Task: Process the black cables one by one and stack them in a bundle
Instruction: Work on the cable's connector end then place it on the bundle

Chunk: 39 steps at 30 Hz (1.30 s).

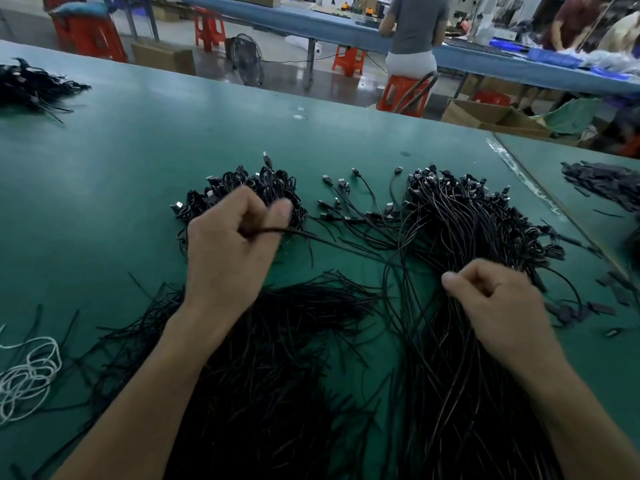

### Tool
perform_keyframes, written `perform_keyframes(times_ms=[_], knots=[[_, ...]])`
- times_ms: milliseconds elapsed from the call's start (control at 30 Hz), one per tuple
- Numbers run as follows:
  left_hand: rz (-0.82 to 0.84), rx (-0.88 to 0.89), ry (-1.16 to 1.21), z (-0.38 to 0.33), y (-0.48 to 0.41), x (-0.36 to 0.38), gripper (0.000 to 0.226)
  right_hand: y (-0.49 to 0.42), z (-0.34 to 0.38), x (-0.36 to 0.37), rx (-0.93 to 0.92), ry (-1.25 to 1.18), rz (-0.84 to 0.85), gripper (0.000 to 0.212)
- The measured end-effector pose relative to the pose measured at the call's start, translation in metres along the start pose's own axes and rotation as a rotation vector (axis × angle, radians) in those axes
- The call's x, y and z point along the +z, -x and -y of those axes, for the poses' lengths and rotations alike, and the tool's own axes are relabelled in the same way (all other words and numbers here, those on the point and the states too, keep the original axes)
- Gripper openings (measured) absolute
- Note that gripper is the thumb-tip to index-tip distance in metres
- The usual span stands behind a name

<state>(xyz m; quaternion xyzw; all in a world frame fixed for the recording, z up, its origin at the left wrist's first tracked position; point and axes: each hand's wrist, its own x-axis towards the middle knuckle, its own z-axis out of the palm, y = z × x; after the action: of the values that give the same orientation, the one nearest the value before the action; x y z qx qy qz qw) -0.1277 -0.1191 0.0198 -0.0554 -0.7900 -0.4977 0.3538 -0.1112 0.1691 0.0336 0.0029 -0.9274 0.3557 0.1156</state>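
Looking down from the head: the left grip (228, 244) pinches one black cable (311, 236), which runs right toward the loose pile (467, 220). The bundle (263, 183) lies just beyond this nearer grip. The right grip (498, 299) curls over the pile; I cannot tell whether it holds anything.

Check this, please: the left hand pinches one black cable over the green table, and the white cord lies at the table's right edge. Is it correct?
Not fully. The white cord lies at the left edge of the green table, not the right; the head view shows it. The left hand does pinch one black cable over it.
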Motion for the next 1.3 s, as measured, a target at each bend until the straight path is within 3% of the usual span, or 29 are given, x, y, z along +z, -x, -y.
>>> perform_keyframes(times_ms=[100,133,200,267,333,433,567,633,733,833,933,1000,1100,1200,1300], knots=[[0.373,-0.02,-0.149,-0.003,0.005,-0.007,0.037,0.004,-0.009,0.012,0.064,0.388,0.305,0.021],[0.523,-0.038,-0.167,-0.007,0.008,-0.008,0.037,0.006,-0.007,0.016,0.03,0.47,0.378,0.035],[0.739,-0.059,-0.206,-0.014,0.014,-0.006,0.042,0.009,0.001,0.026,-0.129,0.392,0.435,0.067],[0.823,-0.051,-0.22,-0.021,0.016,-0.001,0.052,0.013,0.021,0.034,-0.287,0.149,0.477,0.069],[0.835,-0.055,-0.165,-0.025,0.016,0.004,0.054,0.018,0.032,0.044,-0.37,-0.067,0.502,0.05],[0.773,-0.069,-0.13,-0.024,0.016,0.007,0.053,0.02,0.043,0.054,-0.356,-0.253,0.361,0.021],[0.809,-0.286,-0.132,-0.026,0.014,0.007,0.075,0.012,0.049,0.057,-0.261,-0.427,0.104,0.016],[0.924,-0.362,0.08,-0.029,0.015,0.007,0.069,0.006,0.054,0.057,-0.207,-0.493,0.026,0.018],[1.029,-0.443,0.585,-0.038,0.02,0.004,0.056,0.004,0.057,0.061,-0.129,-0.603,0.167,0.027],[0.872,-0.587,0.947,-0.041,0.019,0.008,0.051,0.016,0.058,0.07,-0.169,-0.541,0.434,0.027],[0.648,-0.694,1.138,-0.037,0.018,0.016,0.047,0.031,0.057,0.076,-0.244,-0.32,0.523,0.021],[0.548,-0.663,1.064,-0.032,0.021,0.022,0.046,0.038,0.057,0.074,-0.286,-0.197,0.538,0.02],[0.469,-0.44,0.54,-0.023,0.025,0.026,0.036,0.041,0.06,0.063,-0.364,-0.07,0.543,0.023],[0.704,-0.286,0.172,-0.026,0.025,0.023,0.037,0.034,0.062,0.049,-0.397,-0.126,0.404,0.023],[0.87,-0.384,0.252,-0.036,0.026,0.019,0.048,0.02,0.064,0.036,-0.396,-0.238,0.239,0.009]])
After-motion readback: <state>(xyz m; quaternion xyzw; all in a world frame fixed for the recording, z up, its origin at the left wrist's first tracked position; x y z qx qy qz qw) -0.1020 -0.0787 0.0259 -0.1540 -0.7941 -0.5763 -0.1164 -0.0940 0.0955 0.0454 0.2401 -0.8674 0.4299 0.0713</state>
